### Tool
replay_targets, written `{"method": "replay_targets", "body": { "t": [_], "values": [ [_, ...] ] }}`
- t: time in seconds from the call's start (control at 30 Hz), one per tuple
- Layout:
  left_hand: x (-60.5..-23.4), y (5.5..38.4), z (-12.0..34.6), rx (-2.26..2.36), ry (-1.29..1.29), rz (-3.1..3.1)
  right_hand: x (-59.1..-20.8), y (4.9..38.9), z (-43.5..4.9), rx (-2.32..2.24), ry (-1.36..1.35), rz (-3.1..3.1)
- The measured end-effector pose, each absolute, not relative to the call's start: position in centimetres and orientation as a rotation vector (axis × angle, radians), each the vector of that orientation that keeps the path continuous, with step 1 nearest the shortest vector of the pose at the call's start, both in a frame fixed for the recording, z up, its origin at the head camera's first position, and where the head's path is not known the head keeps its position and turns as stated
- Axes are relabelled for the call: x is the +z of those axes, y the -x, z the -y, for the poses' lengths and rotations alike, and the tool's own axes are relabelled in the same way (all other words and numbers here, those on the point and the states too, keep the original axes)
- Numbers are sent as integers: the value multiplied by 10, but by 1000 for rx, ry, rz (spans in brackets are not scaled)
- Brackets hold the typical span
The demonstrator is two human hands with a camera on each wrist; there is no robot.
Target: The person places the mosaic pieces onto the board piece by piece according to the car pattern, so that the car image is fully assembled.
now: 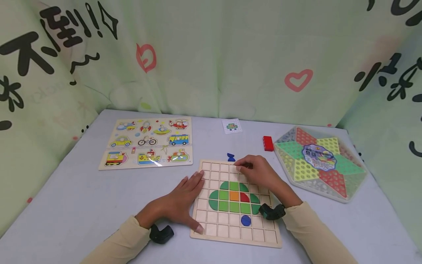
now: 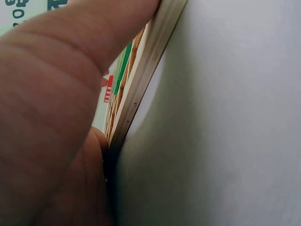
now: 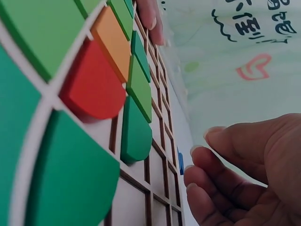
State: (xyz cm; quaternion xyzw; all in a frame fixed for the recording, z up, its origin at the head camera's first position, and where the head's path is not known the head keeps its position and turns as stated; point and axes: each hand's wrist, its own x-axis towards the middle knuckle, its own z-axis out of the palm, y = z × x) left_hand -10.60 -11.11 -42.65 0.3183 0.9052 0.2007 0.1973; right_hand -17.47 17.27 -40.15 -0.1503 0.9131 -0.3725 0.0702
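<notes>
A wooden grid board (image 1: 223, 231) lies on the table with green, orange and red pieces set in its squares. My left hand (image 1: 179, 200) rests along the board's left edge, its thumb (image 2: 94, 28) near the front corner and its fingertips farther back. Over the board's back edge is my right hand (image 1: 260, 172), fingers loosely bent and nothing between them in the right wrist view. Just left of its fingertips, beyond the board, lie small blue pieces (image 1: 231, 159). The red piece (image 3: 94, 87) sits beside the orange square (image 3: 111, 40). A blue round shape (image 1: 245, 220) is on the front squares.
A vehicle picture puzzle board (image 1: 132, 148) lies at the back left. A small pattern card (image 1: 232, 126) is at the back middle, with a red block (image 1: 268, 143) to its right. A star-patterned hexagonal game box (image 1: 319, 157) stands at the right. Printed curtains surround the table.
</notes>
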Motion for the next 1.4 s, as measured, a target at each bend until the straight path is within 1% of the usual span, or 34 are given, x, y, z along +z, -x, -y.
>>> {"method": "replay_targets", "body": {
  "t": [0.2,0.33,1.17,1.4],
  "values": [
    [-428,106,111,542,-891,-2539,-405,189,-166,-1149,323,-2759],
    [-428,106,112,535,-880,-2538,-407,196,-160,-1153,293,-2741],
    [-426,105,112,564,-893,-2530,-416,223,-149,-1050,347,-2727],
    [-427,105,112,563,-890,-2531,-413,226,-149,-1012,309,-2724]
  ]
}}
